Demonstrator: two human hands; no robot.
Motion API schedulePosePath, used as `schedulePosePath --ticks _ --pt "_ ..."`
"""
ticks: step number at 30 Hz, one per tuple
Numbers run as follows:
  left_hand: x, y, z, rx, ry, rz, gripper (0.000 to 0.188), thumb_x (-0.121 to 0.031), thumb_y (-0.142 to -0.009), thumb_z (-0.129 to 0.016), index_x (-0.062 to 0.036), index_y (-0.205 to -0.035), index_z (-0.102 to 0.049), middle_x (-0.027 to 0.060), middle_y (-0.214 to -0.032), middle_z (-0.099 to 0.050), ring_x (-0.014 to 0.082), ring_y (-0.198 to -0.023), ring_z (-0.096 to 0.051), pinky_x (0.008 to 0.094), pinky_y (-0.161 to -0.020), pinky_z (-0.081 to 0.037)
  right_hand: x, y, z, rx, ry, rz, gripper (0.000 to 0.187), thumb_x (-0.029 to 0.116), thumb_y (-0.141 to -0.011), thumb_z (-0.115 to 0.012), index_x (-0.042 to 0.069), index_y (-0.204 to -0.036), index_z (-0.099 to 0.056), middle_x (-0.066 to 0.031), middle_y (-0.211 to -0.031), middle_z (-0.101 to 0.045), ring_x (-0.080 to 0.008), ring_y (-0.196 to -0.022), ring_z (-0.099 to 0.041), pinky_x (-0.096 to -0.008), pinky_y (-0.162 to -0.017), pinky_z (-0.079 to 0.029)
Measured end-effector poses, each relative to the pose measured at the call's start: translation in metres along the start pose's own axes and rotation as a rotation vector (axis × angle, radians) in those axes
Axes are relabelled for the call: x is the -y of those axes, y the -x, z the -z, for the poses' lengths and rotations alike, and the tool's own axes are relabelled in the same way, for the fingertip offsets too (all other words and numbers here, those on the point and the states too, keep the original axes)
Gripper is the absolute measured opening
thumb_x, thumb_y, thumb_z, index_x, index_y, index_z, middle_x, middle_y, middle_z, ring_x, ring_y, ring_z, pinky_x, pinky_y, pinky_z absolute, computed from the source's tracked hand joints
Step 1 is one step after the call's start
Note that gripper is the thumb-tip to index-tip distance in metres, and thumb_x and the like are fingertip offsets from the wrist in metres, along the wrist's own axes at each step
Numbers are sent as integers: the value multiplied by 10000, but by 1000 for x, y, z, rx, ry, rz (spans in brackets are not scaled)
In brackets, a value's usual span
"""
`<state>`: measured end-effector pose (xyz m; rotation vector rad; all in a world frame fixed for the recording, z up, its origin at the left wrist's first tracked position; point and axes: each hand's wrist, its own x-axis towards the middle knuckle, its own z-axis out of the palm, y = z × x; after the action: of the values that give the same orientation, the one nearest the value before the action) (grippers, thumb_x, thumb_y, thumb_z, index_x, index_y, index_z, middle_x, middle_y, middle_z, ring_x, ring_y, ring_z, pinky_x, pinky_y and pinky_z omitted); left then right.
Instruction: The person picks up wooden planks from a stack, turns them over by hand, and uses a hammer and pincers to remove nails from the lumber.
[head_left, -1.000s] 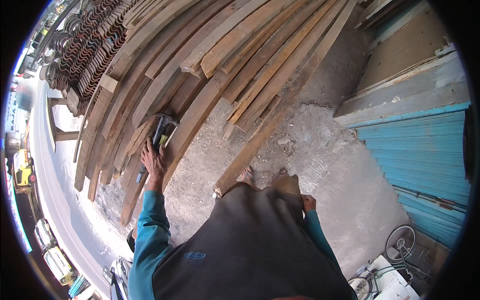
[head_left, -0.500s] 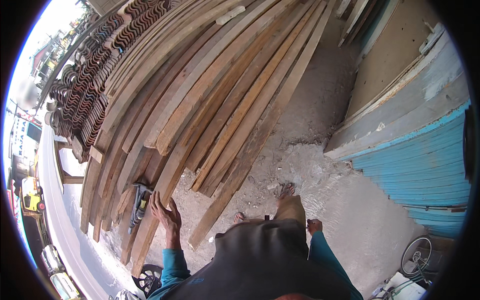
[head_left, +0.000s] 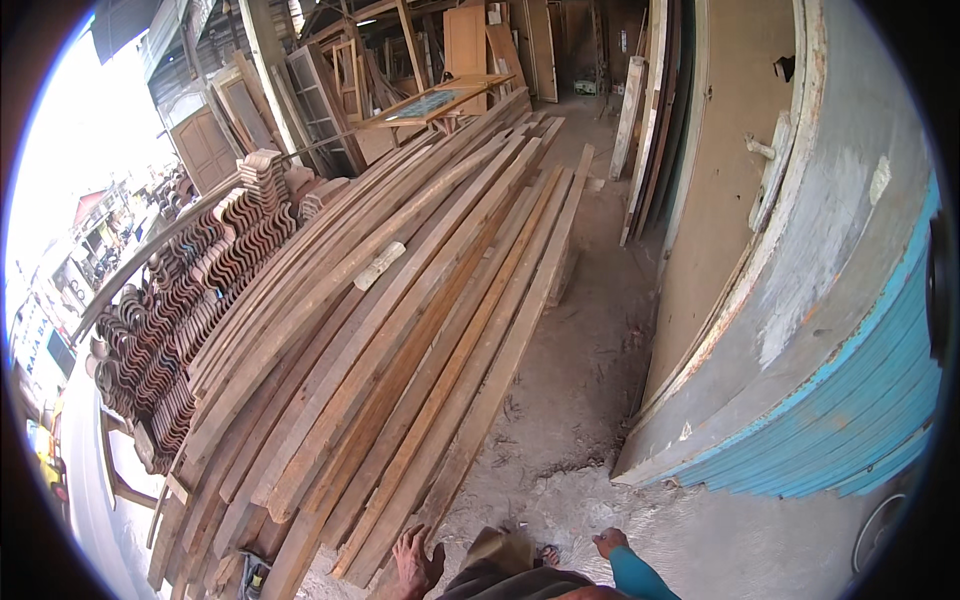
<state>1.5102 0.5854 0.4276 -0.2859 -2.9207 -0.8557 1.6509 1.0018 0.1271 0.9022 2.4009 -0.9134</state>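
Note:
A large stack of long wooden beams (head_left: 330, 330) runs from the lower left up toward the back. My left hand (head_left: 416, 563) is held over the near ends of the rightmost beams, its fingers spread and nothing in it. Whether its fingertips touch the wood I cannot tell. To its left, a dark hammer-like tool (head_left: 253, 577) lies on the beams, partly cut off by the lower edge. My right hand (head_left: 608, 542) hangs over the ground at my right side, fingers curled in. What it holds, if anything, is hidden.
Stacked wavy roof tiles (head_left: 200, 330) stand left of the beams. At right are a worn door panel (head_left: 735, 190) and blue slatted sheeting (head_left: 820, 430). A dirt path (head_left: 570, 370) runs between. Farther back are a wooden table (head_left: 440, 100) and leaning planks (head_left: 650, 110).
The view has tilted up, bringing the workshop at the back into sight. Both hands now sit lower in the picture. My left hand is farther from the hammer-like tool, more to the right.

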Motion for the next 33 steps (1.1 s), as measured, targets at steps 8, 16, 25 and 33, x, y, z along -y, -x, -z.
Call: schedulePosePath --ticks 8,16,25,33 --pt "-63 -177 -32 -66 305 -164 338 -75 -872 -695 -30 -1200 -627 210 -1158 -648 392 -1099 -611 451 -936 -493 112 -82 77 246 65 17 417 440 -859 -706 46 -985 -754 -208 -965 -740 -360 -988 -698 -446 -909 -528" --pt "-59 -343 -19 -270 253 -180 297 3 -877 -686 -10 -1170 -639 203 -1122 -663 377 -1075 -634 431 -923 -508 190 -251 188 -215 -122 229 334 327 -916 -709 9 -1017 -697 -134 -736 -706 -236 -690 -689 -404 -657 -547" --pt "-46 -383 -30 -517 149 159 193 36 -925 -620 -11 -1107 -667 156 -1050 -701 319 -1017 -668 402 -912 -515 162 -368 213 293 141 84 259 273 -872 -700 23 -912 -754 -148 -738 -720 -294 -706 -712 -425 -728 -569" --pt "-130 -419 -74 -622 77 351 176 46 -903 -644 -14 -1065 -680 151 -997 -704 304 -939 -687 376 -860 -538 212 -514 276 244 107 131 327 231 -883 -705 -33 -1075 -727 -209 -901 -727 -339 -715 -690 -433 -729 -557"
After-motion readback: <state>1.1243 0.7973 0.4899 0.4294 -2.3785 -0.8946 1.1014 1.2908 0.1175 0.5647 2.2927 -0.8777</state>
